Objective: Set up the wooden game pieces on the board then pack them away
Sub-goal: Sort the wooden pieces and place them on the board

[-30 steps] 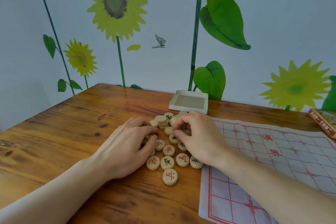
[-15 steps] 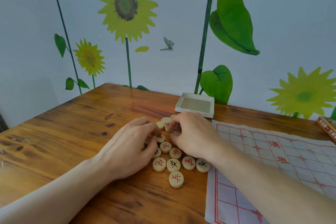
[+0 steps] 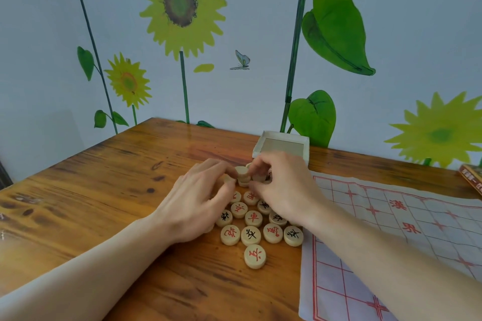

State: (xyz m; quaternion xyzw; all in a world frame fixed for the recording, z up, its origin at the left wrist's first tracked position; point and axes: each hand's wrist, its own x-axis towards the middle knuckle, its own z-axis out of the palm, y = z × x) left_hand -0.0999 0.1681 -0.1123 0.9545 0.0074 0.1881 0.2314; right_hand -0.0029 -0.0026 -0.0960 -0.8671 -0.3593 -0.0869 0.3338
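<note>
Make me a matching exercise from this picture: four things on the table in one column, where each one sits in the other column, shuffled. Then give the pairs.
Things
1. white box
2. cloth board
3. lone piece with a red character
4. left hand

Places
A. nearest the camera, just below the row of four pieces
B. at the far edge of the table, behind the pile
C. spread on the right side of the table, no pieces on it
D. on the left side of the pile, fingers on the pieces

Pairs: 1-B, 2-C, 3-A, 4-D
</note>
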